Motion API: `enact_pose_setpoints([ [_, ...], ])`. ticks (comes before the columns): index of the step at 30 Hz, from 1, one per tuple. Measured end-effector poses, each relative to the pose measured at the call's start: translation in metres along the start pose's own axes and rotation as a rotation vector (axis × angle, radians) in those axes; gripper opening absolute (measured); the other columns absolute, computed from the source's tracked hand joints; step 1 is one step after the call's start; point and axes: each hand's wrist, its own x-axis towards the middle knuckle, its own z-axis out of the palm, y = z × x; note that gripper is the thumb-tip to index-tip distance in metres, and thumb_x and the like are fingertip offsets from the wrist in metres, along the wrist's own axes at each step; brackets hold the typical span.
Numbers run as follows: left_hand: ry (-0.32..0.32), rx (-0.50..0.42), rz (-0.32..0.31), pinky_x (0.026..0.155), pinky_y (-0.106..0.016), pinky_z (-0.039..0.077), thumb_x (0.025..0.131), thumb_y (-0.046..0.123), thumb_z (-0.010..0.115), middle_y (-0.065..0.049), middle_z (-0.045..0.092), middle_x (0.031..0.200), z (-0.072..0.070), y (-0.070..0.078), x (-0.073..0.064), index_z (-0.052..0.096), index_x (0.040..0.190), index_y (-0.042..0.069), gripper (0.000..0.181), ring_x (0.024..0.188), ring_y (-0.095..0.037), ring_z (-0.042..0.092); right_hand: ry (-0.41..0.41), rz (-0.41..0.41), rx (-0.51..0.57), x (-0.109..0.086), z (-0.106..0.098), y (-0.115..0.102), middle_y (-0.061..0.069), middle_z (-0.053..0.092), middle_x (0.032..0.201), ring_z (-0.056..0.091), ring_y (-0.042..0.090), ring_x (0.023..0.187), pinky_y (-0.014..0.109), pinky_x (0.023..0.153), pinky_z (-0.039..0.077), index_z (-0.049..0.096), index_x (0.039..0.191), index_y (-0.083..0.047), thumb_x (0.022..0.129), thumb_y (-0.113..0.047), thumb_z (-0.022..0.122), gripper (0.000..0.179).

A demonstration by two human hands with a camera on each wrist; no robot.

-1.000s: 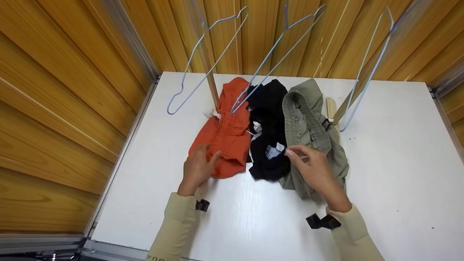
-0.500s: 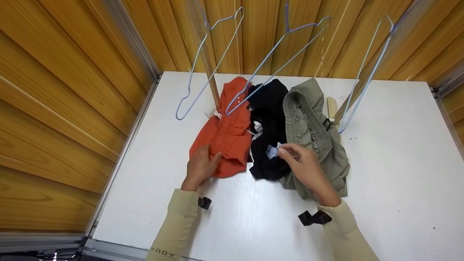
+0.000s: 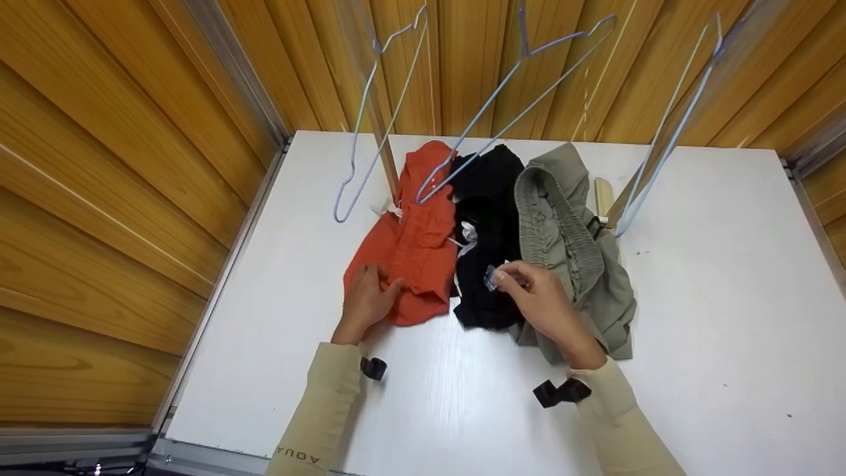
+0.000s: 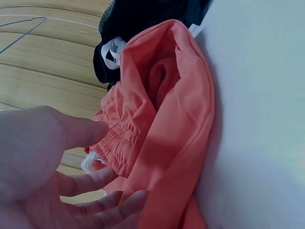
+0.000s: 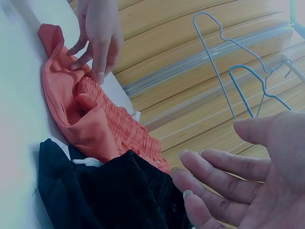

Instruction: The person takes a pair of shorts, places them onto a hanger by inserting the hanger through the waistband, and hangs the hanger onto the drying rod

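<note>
The red garment [image 3: 423, 231] lay under the loosely spread left hand [image 3: 370, 301], the nearer one, its long axis running forward, while the right hand [image 3: 538, 301], fingers relaxed, hung over the black garment [image 3: 496, 228].

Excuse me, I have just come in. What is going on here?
Someone's left grip is at the orange garment on the table. The right grip, holding nothing, is over the black garment. The grey-green garment lies beside the black one, and three bare hangers hang above.
</note>
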Motion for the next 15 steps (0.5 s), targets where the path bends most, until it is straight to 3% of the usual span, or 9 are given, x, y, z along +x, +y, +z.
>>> enact_pose_setpoints([
  [8, -0.039, -0.045, 0.012, 0.075, -0.032, 0.042, 0.094, 0.033, 0.063, -0.009, 0.048, 0.102, 0.000, 0.004, 0.001, 0.053, 0.101, 0.009, 0.027, 0.084, -0.019, 0.051, -0.041, 0.006, 0.005, 0.004, 0.007, 0.002, 0.006, 0.073, 0.095, 0.068, 0.017, 0.088, 0.025, 0.080, 0.052, 0.069, 0.106, -0.005, 0.097, -0.024, 0.059, 0.024],
  [15, -0.097, -0.060, -0.011, 0.086, -0.036, 0.046, 0.095, 0.031, 0.062, -0.008, 0.055, 0.107, 0.005, 0.008, 0.003, 0.059, 0.112, 0.007, 0.030, 0.095, -0.022, 0.052, -0.070, 0.027, 0.002, 0.007, 0.011, 0.000, 0.005, 0.074, 0.095, 0.069, 0.019, 0.089, 0.026, 0.079, 0.051, 0.069, 0.105, -0.007, 0.097, -0.028, 0.059, 0.025],
])
